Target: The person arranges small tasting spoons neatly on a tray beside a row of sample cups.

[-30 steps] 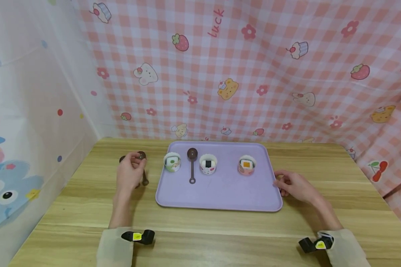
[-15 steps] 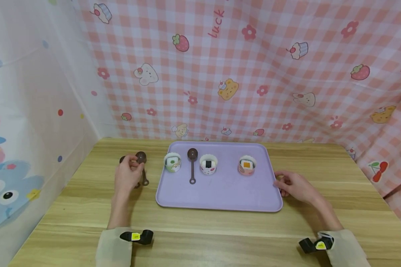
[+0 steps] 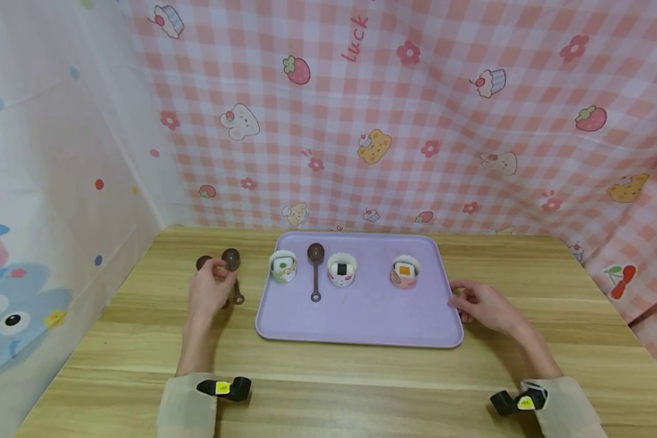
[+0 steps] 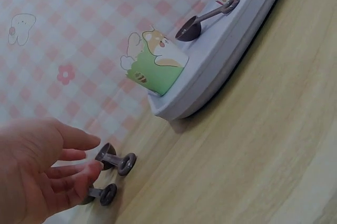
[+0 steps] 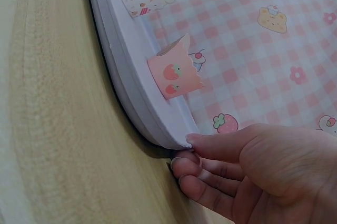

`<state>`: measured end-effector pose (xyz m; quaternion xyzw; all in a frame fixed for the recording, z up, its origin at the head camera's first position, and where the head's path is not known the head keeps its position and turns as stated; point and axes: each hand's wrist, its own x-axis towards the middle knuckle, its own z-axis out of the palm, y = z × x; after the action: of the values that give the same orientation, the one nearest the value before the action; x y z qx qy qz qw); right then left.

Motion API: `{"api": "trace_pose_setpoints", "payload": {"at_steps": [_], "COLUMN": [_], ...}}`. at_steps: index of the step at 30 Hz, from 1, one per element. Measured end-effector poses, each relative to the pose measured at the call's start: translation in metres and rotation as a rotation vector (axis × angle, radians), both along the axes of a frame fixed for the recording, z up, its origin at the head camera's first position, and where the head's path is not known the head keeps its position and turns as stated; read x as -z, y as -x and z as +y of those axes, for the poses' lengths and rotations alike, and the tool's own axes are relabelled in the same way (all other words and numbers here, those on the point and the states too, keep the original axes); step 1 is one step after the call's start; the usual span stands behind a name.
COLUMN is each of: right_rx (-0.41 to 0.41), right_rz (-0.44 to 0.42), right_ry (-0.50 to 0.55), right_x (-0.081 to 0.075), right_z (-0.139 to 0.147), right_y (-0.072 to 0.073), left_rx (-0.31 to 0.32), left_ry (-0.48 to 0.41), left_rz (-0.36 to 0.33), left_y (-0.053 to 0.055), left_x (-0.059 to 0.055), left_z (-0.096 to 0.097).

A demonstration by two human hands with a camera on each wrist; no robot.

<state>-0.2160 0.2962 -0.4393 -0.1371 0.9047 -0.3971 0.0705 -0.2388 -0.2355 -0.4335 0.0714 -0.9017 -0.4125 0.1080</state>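
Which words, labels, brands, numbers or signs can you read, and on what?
"Luck": on the pink checked cloth.
"e": same cloth, just beyond the purple tray.
Cloth lettering at the head view's right edge: cut off.
Yellow labels on black wrist devices: too small.

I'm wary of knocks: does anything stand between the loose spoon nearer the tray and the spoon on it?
Yes: the green cup stands on the left end of the tray, between the loose spoon and the tray spoon. The tray's raised edge also lies between.

Purple tray [image 3: 361, 319], rounded corners, lying flat; two brown scoops [image 3: 232, 258] left of it.
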Motion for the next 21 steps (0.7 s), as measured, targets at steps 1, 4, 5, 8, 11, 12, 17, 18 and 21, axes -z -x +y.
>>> {"api": "trace_pose_setpoints", "payload": {"at_steps": [1,4,5,8,11,12,17,18,21], "right_rx": [0.0,-0.005,-0.006,-0.01,-0.012,-0.012,-0.015,-0.015,-0.018], "right_rz": [0.0,0.004,0.004,0.008,0.006,0.005,0.008,0.01,0.018], "right_ry": [0.003,0.01,0.014,0.02,0.022,0.021,0.019,0.019,0.022], "right_x": [0.0002,0.0006,0.0007,0.0011,0.0012,0.0014,0.0013,0.0013,0.0011], "right_z": [0.0001,0.0003,0.0002,0.0002,0.0002,0.0003,0.0002,0.0002,-0.0002], "right_y": [0.0,-0.0003,-0.0004,-0.0006,-0.0008,-0.0007,-0.001,-0.001,-0.0012], "left_rx": [-0.003,-0.012,-0.014,-0.017,-0.016,-0.015,-0.015,-0.014,-0.009], "left_ry": [-0.002,0.002,0.001,0.002,-0.003,-0.002,0.005,0.002,0.002], "left_rz": [-0.011,-0.032,-0.037,-0.045,-0.057,-0.06,-0.057,-0.058,-0.059], "left_y": [0.0002,0.0011,0.0012,0.0017,0.002,0.0023,0.0033,0.0035,0.0038], "left_x": [0.0006,0.0022,0.0025,0.0038,0.0045,0.005,0.006,0.0063,0.007], "left_z": [0.0001,0.0001,0.0002,0.0,0.0,-0.0001,0.0008,0.0009,0.0016]}}
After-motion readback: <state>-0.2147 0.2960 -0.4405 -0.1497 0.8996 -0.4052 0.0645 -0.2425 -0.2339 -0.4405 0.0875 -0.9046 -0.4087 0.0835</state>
